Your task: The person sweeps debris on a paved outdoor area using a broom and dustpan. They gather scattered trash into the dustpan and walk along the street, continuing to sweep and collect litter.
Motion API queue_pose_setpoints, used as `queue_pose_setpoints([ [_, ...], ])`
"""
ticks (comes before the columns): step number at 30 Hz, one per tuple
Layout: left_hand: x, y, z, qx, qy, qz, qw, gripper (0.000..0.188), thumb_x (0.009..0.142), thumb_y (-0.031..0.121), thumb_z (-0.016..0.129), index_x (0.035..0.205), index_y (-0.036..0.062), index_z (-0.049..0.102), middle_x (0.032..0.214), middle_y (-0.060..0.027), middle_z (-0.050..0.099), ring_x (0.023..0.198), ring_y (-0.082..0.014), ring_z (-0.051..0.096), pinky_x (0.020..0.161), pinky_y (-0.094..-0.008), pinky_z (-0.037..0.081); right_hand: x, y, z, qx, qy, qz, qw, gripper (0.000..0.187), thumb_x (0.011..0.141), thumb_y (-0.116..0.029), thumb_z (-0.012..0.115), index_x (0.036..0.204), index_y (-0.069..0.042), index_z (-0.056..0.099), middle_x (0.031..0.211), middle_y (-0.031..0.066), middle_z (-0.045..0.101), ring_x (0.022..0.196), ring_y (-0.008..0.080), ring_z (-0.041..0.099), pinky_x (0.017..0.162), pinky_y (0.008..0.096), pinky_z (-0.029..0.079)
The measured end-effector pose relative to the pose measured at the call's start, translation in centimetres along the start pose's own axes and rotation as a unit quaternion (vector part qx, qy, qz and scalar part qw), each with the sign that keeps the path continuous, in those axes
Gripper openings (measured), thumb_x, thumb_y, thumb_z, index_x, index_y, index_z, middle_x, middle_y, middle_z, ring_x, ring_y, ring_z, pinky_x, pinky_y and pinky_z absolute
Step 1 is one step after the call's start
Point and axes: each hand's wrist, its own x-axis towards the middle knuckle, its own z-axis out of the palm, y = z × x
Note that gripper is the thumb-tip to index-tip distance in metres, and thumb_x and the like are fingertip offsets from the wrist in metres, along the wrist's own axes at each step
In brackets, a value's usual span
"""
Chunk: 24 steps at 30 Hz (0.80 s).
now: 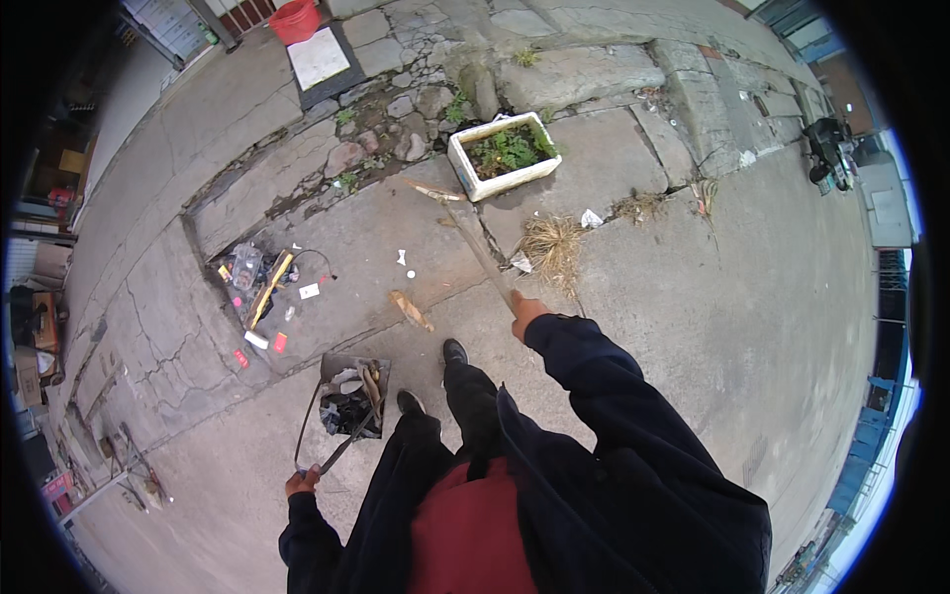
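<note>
My left hand [303, 481] is closed round the handle of a square dark bucket [381, 376], low at the left beside my feet. Black scraps and brown pieces lie inside it. My right hand [527, 315], arm stretched forward, grips a long thin stick-like tool [485, 255]. The tool slants away to the far left, its tip by a pale brown scrap [435, 191] near a white foam planter [465, 168] with green plants. Whether the tip touches that scrap I cannot tell. A tan scrap [411, 310] lies on the concrete ahead of my shoes.
A litter pile [247, 272] with a yellow-edged strip lies at the left. Dry straw [552, 247] and white paper scraps [591, 219] sit right of the tool. Broken paving [396, 124] runs behind. A red tub [294, 20] stands far left, a motorbike [829, 153] far right.
</note>
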Motion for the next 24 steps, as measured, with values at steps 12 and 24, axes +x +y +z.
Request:
queue_pose_setpoints([
  [12, 7.3, -3.0, 2.6, 0.065, -0.075, 0.086, 0.991, 0.044, 0.075, 0.043, 0.075, 0.069, 0.0008, 0.065, 0.063, -0.0066, 0.064, 0.060, -0.0173, 0.057, 0.061, -0.0333, 0.045, -11.9, -6.4, 8.0, 0.002, -0.219, -0.122, 0.968, 0.048, 0.070, -0.019, 0.065, 0.114, -0.004, 0.054, 0.096, 0.0257, 0.064, 0.096, 0.0435, 0.062, 0.082, 0.0473, 0.050],
  [24, 7.2, -4.5, 0.6, 0.182, -0.114, 0.075, 0.974, 0.056, 0.070, 0.058, 0.071, 0.083, 0.0031, 0.070, 0.082, -0.0187, 0.068, 0.084, -0.0349, 0.066, 0.075, -0.0424, 0.049, -18.6, -3.8, 7.1, -0.031, -0.041, -0.055, 0.997, 0.063, 0.073, -0.011, 0.060, 0.132, 0.002, 0.041, 0.090, 0.0311, 0.064, 0.088, 0.0450, 0.064, 0.075, 0.0482, 0.052],
])
